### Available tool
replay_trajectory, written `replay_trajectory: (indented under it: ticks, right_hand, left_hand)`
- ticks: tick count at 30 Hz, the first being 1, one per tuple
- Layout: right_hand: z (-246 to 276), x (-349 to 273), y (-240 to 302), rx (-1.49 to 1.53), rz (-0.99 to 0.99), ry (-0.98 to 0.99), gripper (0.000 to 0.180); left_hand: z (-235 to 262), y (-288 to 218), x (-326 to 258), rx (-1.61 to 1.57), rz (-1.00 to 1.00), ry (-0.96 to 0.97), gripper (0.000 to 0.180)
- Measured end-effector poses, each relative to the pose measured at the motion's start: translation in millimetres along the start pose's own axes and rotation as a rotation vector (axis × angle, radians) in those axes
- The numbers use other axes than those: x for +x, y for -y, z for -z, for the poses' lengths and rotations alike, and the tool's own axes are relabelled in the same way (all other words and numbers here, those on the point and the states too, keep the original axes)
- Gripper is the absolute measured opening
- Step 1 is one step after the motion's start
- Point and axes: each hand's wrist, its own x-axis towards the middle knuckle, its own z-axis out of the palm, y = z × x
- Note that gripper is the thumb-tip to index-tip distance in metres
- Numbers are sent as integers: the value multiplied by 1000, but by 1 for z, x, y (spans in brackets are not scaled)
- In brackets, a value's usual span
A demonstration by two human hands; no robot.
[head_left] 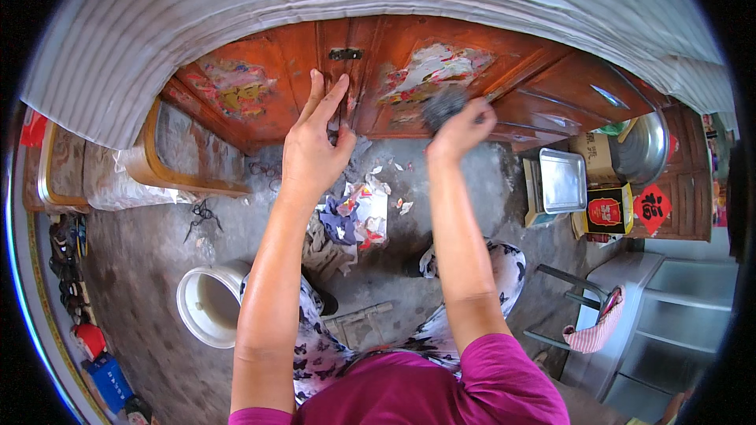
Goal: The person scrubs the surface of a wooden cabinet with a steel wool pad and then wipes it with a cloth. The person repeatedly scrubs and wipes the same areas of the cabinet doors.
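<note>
"Where is the grey scrubbing pad (441,110)?"

"In the right hand (466,127), by the near edge of the torn-paper patch (442,64) on the brown cabinet (394,39)."

"How is that grip?"

"Narrow, fingers curled round the pad. It's blurred, so I can't tell how firmly the pad presses."

"Which way does the paper lie from it?"

"Mostly far, with more reaching left than right. Its long axis slants from near left to far right."

"Is the left hand (315,145) any closer?"

"No, the right is clearly nearer. The left is off to the left, fingers spread wide and pointing far, holding nothing I can see. I can't tell whether its tips touch the wood."

"And beyond it?"

"A second patch (234,88), farther left. Loose scraps (372,208) lie on the near side, between the forearms."
</note>
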Motion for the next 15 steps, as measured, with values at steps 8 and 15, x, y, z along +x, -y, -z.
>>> replay_trajectory:
  ticks: [8, 15]
  right_hand:
    - [-28, 33, 38, -167, 839, 169, 34]
    - [37, -46, -48, -381, 501, 453, 35]
  left_hand:
    - [-2, -10, 2, -16, 46, 30, 69]
    - [-3, -4, 1, 35, 0, 4, 70]
